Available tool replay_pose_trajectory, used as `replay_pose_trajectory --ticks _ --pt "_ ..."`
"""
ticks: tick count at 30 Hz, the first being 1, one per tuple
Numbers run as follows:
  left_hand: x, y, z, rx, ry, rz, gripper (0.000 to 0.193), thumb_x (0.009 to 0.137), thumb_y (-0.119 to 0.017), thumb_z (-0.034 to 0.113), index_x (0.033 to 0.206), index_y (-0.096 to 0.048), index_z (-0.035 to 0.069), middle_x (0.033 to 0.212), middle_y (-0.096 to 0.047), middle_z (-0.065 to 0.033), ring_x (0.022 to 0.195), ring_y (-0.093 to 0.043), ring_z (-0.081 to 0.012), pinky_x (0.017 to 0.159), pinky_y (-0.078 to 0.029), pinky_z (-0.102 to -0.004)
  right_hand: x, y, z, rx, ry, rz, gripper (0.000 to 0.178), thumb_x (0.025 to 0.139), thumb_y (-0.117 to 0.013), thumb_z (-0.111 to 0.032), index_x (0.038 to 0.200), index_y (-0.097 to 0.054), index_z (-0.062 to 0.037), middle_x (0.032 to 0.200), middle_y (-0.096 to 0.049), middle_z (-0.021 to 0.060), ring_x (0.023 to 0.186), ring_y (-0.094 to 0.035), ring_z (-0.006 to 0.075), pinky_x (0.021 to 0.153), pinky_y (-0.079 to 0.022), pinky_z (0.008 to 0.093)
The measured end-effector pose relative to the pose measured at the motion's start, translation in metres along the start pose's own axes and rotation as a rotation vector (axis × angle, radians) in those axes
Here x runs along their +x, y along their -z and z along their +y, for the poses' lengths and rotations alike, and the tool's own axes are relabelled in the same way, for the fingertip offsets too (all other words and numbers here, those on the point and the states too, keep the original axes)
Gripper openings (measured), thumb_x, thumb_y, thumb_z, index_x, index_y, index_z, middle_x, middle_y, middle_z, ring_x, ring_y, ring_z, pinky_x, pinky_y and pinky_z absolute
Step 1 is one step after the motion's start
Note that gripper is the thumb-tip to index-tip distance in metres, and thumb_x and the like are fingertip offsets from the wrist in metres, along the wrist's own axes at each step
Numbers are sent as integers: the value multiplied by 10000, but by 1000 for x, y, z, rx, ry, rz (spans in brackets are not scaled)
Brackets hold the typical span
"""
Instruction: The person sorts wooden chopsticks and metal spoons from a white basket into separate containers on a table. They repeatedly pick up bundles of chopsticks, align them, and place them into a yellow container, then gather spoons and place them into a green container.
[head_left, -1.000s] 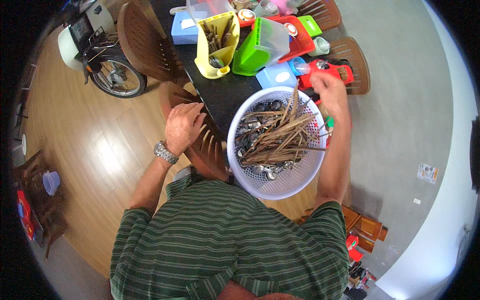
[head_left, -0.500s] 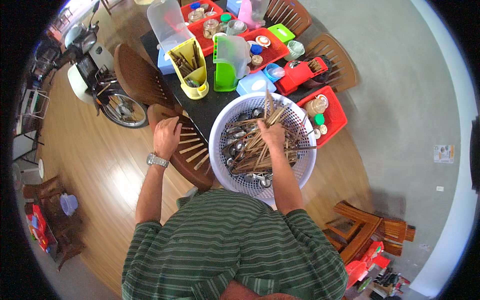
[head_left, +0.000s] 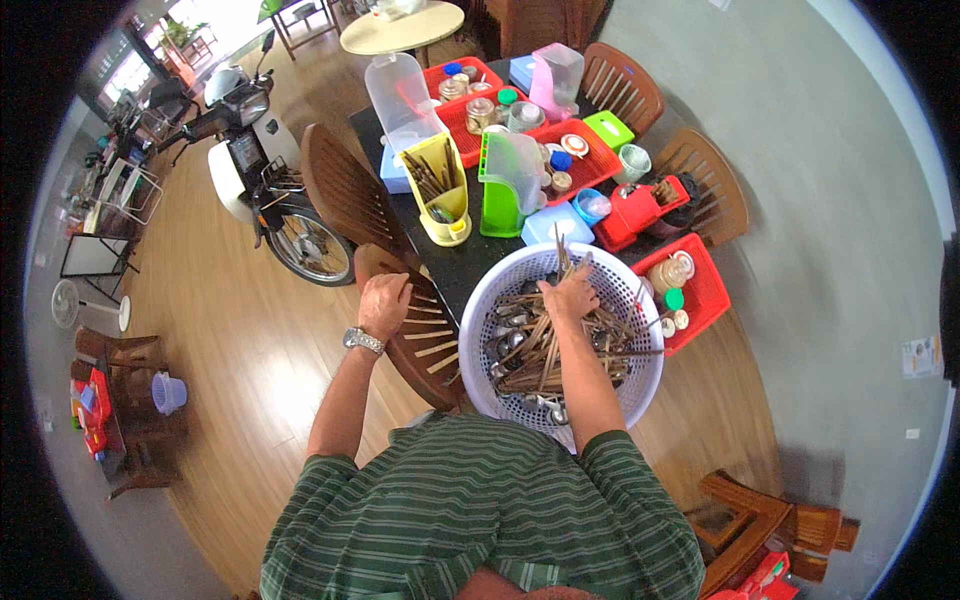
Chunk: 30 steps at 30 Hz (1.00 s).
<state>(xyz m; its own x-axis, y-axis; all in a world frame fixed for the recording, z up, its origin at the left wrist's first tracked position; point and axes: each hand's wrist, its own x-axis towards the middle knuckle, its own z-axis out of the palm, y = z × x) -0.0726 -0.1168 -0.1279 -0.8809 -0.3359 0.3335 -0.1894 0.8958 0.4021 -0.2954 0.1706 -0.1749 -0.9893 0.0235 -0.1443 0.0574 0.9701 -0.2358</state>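
Observation:
A large white-lavender perforated plastic basket (head_left: 648, 385) stands at the table's near corner. Inside it lie many wooden chopsticks (head_left: 540, 350) in a loose tangle over metal spoons (head_left: 510, 340). My right hand (head_left: 570, 298) reaches into the basket's far half, its fingers closed around some chopsticks that stick up beyond it; part of the grip is hidden. My left hand (head_left: 384, 306), with a metal watch at the wrist, grips the top rail of a brown wooden chair (head_left: 425, 350) left of the basket. A yellow holder (head_left: 448, 234) beyond contains several chopsticks and spoons.
On the black table (head_left: 455, 275) stand a green holder (head_left: 503, 205), a light-blue box (head_left: 555, 224), a red holder (head_left: 630, 215) and red trays of jars (head_left: 710, 290). Wooden chairs surround it. A motorbike (head_left: 290, 220) is parked at the left; a grey wall runs along the right.
The view has shifted, so the table and basket sit lower and further right. My right hand stays among the chopsticks, and my left hand remains on the chair.

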Motion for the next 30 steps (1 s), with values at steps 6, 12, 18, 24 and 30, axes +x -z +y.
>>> replay_pose_trajectory --ticks 6,12,18,24,30 --pt "0 4 3 -23 -15 19 199 903 -673 133 1048 -710 1 1001 -734 -166 973 -681 -350 926 -512 -466 23 -37 27 391 67 41 583 840 -805 -368 1206 -529 -8 904 -731 162 769 -710 340 773 -562 434" --pt "1 1 -2 -41 -32 4 199 896 -682 120 1049 -706 -5 1002 -732 -179 967 -686 -356 910 -522 -466 25 26 26 1187 291 -81 228 999 -647 -220 1017 -519 -32 695 -598 35 576 -597 127 526 -480 291" --pt "2 1 0 -61 -26 -13 209 901 -690 120 1055 -715 -19 1017 -739 -188 933 -695 -371 892 -536 -461 44 100 22 1496 265 22 219 1028 -627 -228 999 -467 -82 674 -530 12 507 -528 115 453 -444 287" --pt "7 11 22 -220 146 -10 234 905 -716 136 1089 -725 -8 1027 -735 -205 962 -702 -365 887 -547 -456 67 144 29 1786 68 14 205 1018 -633 -184 986 -447 -102 705 -465 -3 499 -458 100 434 -420 280" --pt "13 -4 104 -544 35 -65 302 892 -759 162 1151 -725 11 1091 -731 -216 993 -719 -352 885 -576 -401 71 172 30 1919 60 98 246 1028 -629 -206 908 -446 -93 685 -442 -7 525 -445 109 461 -424 306"
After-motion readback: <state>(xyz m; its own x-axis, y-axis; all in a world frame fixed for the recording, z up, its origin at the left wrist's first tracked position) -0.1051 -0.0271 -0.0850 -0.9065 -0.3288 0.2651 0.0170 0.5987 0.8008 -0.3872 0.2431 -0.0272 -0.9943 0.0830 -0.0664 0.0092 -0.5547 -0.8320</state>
